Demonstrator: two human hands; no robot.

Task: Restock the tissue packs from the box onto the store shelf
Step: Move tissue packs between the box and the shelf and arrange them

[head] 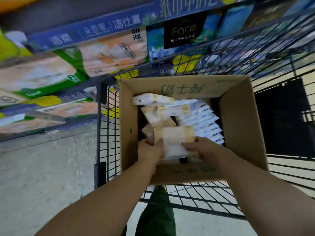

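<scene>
You are at the pick-up step: both your hands are down inside the cardboard box (242, 126), which sits in the wire cart (109, 150) at the centre of the frame. Your left hand (150, 153) curls round the left edge of a beige-and-white tissue pack (175, 138), thumb on top, and your right hand (202, 148) lays its fingers over the pack's right side; how far those fingers wrap underneath is hidden. The pack is blurred, so its print cannot be read, and it lies in the lower part of the box opening, near the front wall. More beige packs (153, 99) and a row of blue-and-white packs (204, 116) lie deeper in the box toward the top of the opening. The store shelf (95, 31) runs across the upper left of the frame, already holding large packs. Next, I judge, you need to lift this pack clear of the box walls and swing it to the upper left toward a gap on the shelf.
</scene>
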